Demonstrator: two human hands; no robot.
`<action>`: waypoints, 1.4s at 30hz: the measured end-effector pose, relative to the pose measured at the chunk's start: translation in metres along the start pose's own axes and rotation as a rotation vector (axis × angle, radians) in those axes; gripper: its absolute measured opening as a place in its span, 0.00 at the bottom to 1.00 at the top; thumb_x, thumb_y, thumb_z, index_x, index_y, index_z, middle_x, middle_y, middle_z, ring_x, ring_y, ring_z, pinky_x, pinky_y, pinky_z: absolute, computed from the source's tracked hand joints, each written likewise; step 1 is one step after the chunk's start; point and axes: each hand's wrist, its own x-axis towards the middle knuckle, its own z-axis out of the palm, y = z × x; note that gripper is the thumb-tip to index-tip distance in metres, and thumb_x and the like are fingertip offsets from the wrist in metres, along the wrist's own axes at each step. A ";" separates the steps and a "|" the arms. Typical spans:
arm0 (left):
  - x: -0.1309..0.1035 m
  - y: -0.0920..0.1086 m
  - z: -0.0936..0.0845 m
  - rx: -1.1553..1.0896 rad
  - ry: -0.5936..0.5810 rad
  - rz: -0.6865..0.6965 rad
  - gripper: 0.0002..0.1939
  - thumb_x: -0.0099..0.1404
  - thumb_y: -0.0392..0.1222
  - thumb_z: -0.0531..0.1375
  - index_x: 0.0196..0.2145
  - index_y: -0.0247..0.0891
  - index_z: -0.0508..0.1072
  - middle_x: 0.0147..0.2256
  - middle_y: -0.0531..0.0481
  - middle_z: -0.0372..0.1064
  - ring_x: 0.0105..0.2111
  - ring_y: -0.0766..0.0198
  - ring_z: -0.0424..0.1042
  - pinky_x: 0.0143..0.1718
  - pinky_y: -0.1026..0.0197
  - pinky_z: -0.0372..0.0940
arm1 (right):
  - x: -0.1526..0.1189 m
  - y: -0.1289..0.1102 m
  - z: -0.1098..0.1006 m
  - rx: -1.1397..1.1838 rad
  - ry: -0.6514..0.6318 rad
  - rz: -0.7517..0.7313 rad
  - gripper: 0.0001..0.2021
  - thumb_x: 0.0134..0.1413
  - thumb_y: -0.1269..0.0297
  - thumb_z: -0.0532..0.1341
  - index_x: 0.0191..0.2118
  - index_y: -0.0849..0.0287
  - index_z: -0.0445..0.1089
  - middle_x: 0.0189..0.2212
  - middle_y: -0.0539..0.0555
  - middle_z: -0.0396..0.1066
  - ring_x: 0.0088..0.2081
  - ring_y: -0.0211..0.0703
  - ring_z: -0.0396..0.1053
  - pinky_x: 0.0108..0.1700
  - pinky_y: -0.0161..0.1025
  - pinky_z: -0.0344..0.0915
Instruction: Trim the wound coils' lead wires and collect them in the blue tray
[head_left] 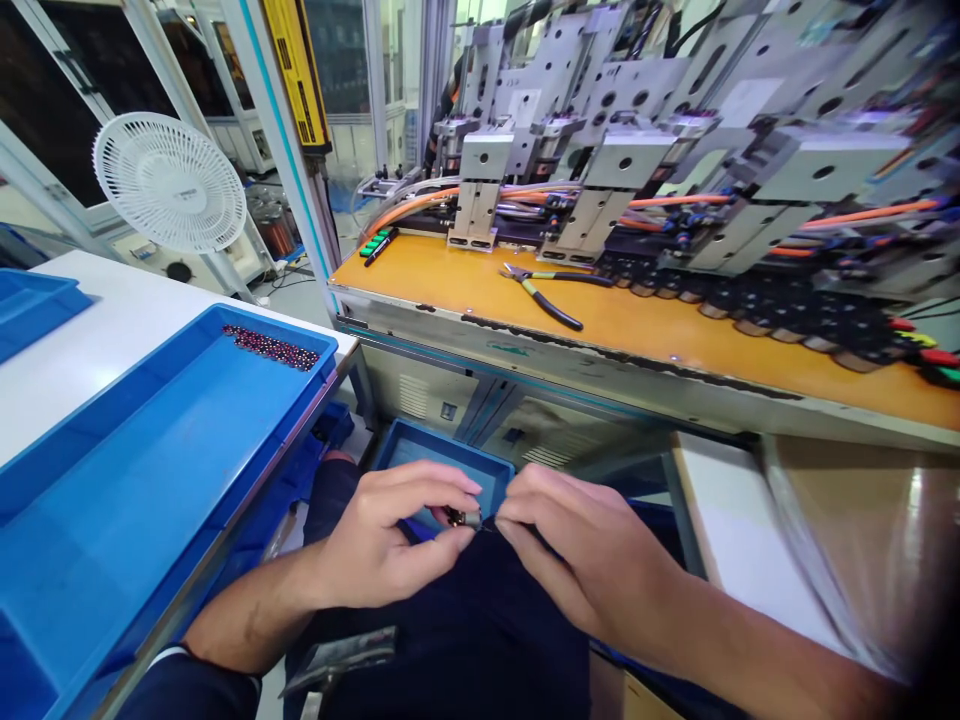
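Bare forearms [720, 620] closest. Before the small blue tray [435, 455], pinching a tiny metal part [470, 518] in left hand [386, 532]; right hand [581, 530] bunched, hold unclear. Probably light, stiff; best gripped around its sides.

a dark navy sleeve [191, 692] with a thin white edge leaves the left forearm [259, 605] bare; dark navy cloth [487, 625] covers the lap; left hand [394, 535] and right hand [581, 540] ungloved.
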 end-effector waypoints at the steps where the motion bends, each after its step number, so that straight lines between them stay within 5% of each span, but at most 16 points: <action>1: 0.000 -0.001 -0.001 -0.009 0.008 -0.004 0.14 0.57 0.26 0.64 0.42 0.32 0.76 0.42 0.39 0.77 0.39 0.62 0.77 0.36 0.66 0.74 | 0.001 -0.001 -0.002 -0.004 0.019 -0.009 0.04 0.62 0.74 0.56 0.37 0.62 0.67 0.28 0.52 0.68 0.30 0.39 0.65 0.31 0.38 0.64; 5: 0.001 -0.003 -0.001 -0.025 0.023 -0.010 0.14 0.56 0.26 0.64 0.41 0.32 0.76 0.41 0.39 0.77 0.39 0.62 0.77 0.36 0.66 0.74 | 0.005 0.000 -0.006 -0.175 0.055 -0.161 0.08 0.61 0.70 0.59 0.44 0.66 0.68 0.33 0.56 0.71 0.36 0.43 0.68 0.38 0.41 0.66; 8: 0.001 -0.005 -0.002 -0.020 0.021 0.007 0.13 0.56 0.26 0.64 0.40 0.33 0.76 0.41 0.39 0.78 0.40 0.61 0.78 0.40 0.64 0.74 | 0.008 0.001 -0.002 -0.148 -0.015 -0.156 0.06 0.63 0.70 0.56 0.37 0.63 0.70 0.29 0.55 0.69 0.31 0.42 0.66 0.33 0.40 0.64; 15: -0.001 -0.008 -0.008 -0.009 0.011 0.020 0.11 0.58 0.28 0.63 0.39 0.35 0.78 0.41 0.39 0.78 0.40 0.60 0.78 0.42 0.61 0.74 | 0.025 0.001 -0.009 0.512 -0.244 0.314 0.18 0.68 0.67 0.51 0.25 0.60 0.66 0.22 0.48 0.66 0.24 0.32 0.65 0.26 0.30 0.63; 17: 0.000 -0.008 -0.009 -0.011 0.042 0.026 0.10 0.58 0.28 0.63 0.38 0.34 0.78 0.40 0.39 0.78 0.39 0.60 0.78 0.41 0.61 0.74 | 0.038 0.030 -0.018 0.405 -0.177 0.311 0.17 0.67 0.64 0.53 0.26 0.59 0.69 0.23 0.48 0.70 0.25 0.32 0.69 0.27 0.28 0.66; 19: 0.000 -0.010 -0.009 -0.018 0.100 0.015 0.10 0.58 0.28 0.63 0.37 0.35 0.78 0.40 0.39 0.78 0.38 0.60 0.78 0.40 0.61 0.74 | 0.054 0.074 -0.027 -0.046 0.098 0.273 0.14 0.62 0.56 0.58 0.34 0.61 0.74 0.29 0.50 0.74 0.31 0.36 0.74 0.34 0.31 0.69; 21: 0.000 -0.012 -0.008 -0.037 0.154 0.001 0.10 0.59 0.28 0.63 0.38 0.36 0.78 0.41 0.39 0.78 0.38 0.60 0.78 0.38 0.61 0.74 | 0.069 0.126 -0.031 -0.219 0.171 0.299 0.25 0.58 0.49 0.58 0.45 0.70 0.73 0.41 0.62 0.74 0.46 0.51 0.73 0.47 0.44 0.67; 23: 0.000 -0.014 -0.008 -0.060 0.193 -0.014 0.10 0.59 0.29 0.63 0.39 0.36 0.78 0.42 0.39 0.77 0.38 0.60 0.78 0.36 0.62 0.74 | 0.079 0.171 -0.030 -0.297 0.152 0.290 0.29 0.58 0.46 0.57 0.48 0.71 0.72 0.46 0.64 0.72 0.50 0.52 0.71 0.50 0.48 0.66; 28: -0.004 -0.017 -0.013 -0.042 0.283 -0.061 0.09 0.59 0.29 0.63 0.38 0.36 0.78 0.42 0.40 0.77 0.40 0.59 0.77 0.39 0.60 0.73 | 0.084 0.218 -0.016 -0.377 0.090 0.226 0.21 0.58 0.47 0.61 0.36 0.64 0.73 0.30 0.52 0.73 0.31 0.38 0.73 0.33 0.36 0.70; 31: -0.007 -0.018 -0.015 -0.049 0.344 -0.113 0.09 0.60 0.30 0.64 0.39 0.36 0.78 0.42 0.40 0.77 0.40 0.59 0.77 0.37 0.61 0.73 | 0.073 0.212 -0.016 -0.378 0.095 0.181 0.25 0.54 0.42 0.60 0.32 0.64 0.74 0.23 0.52 0.69 0.27 0.40 0.71 0.26 0.33 0.62; 35: -0.011 -0.020 -0.014 -0.098 0.371 -0.148 0.09 0.61 0.32 0.63 0.40 0.36 0.78 0.44 0.40 0.76 0.40 0.59 0.77 0.36 0.61 0.74 | 0.039 0.178 -0.020 -0.347 0.107 0.153 0.23 0.48 0.47 0.66 0.43 0.61 0.75 0.29 0.58 0.71 0.31 0.47 0.72 0.27 0.38 0.64; 40: -0.013 -0.022 -0.011 -0.117 0.362 -0.135 0.11 0.60 0.30 0.63 0.41 0.37 0.78 0.44 0.41 0.76 0.40 0.59 0.76 0.37 0.61 0.73 | -0.025 0.083 0.009 -0.250 0.070 0.193 0.23 0.58 0.64 0.56 0.59 0.62 0.63 0.40 0.63 0.71 0.36 0.50 0.74 0.32 0.41 0.72; 42: -0.011 -0.021 -0.011 -0.094 0.350 -0.121 0.11 0.59 0.29 0.64 0.40 0.37 0.78 0.44 0.41 0.76 0.41 0.59 0.76 0.37 0.61 0.73 | -0.048 0.038 0.027 0.053 0.029 0.322 0.24 0.58 0.68 0.57 0.60 0.58 0.60 0.41 0.59 0.72 0.38 0.46 0.75 0.36 0.38 0.75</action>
